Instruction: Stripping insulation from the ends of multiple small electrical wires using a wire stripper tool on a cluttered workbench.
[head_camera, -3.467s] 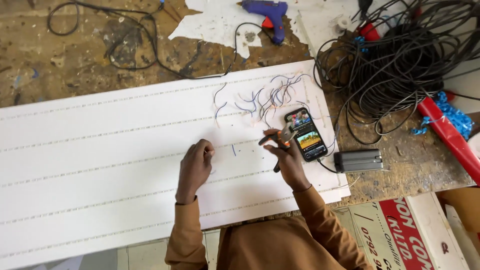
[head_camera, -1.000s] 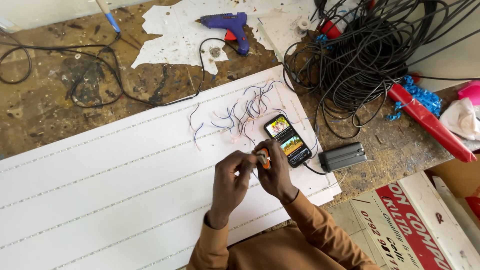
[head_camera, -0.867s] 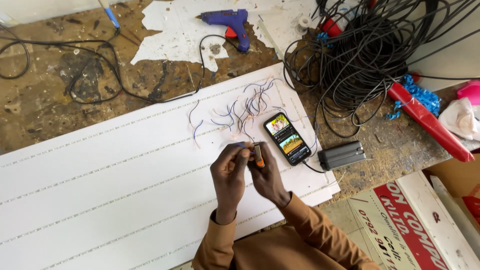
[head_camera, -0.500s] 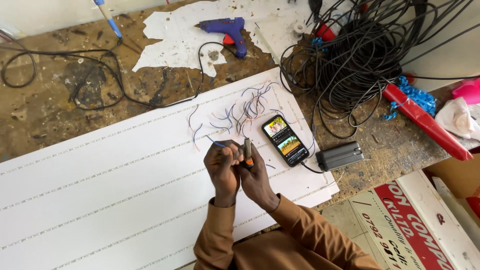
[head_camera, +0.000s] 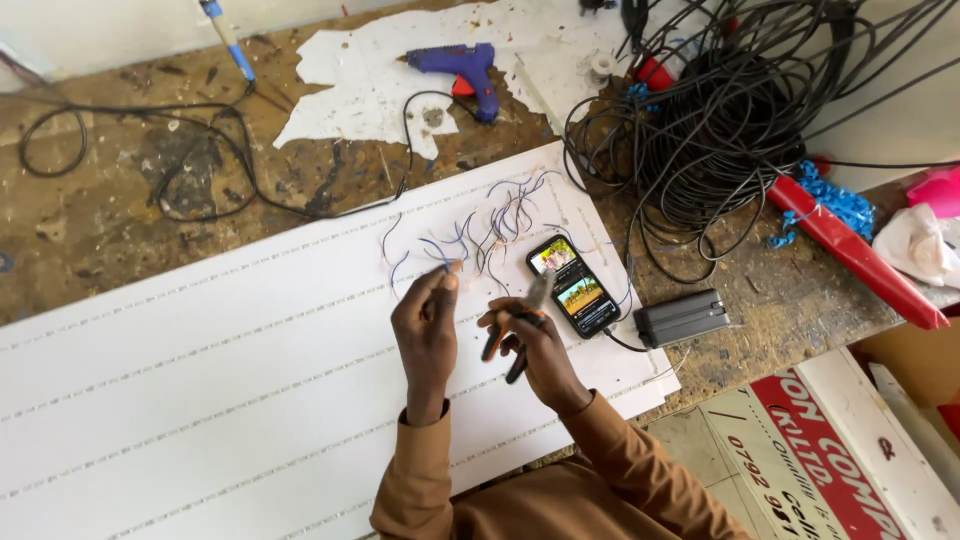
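My left hand (head_camera: 428, 322) pinches a short blue wire piece (head_camera: 441, 264) between thumb and fingertips, just below a scatter of cut wire pieces (head_camera: 487, 222) on the white panel (head_camera: 200, 390). My right hand (head_camera: 530, 345) grips small pliers with orange and black handles (head_camera: 512, 333), jaws pointing up toward a smartphone (head_camera: 573, 285) lying face up with its screen lit. The two hands are a little apart, over the panel's right part.
A blue glue gun (head_camera: 462, 68) lies on torn white paper at the back. A big tangle of black cable (head_camera: 730, 130) fills the back right. A grey power bank (head_camera: 682, 317) sits beside the phone. A soldering iron (head_camera: 228, 38) and black cord (head_camera: 170, 160) lie back left.
My hands have separated: the left one moved up with a wire piece pinched, the right now holds the pliers alone. Earlier both hands were together on the pliers.
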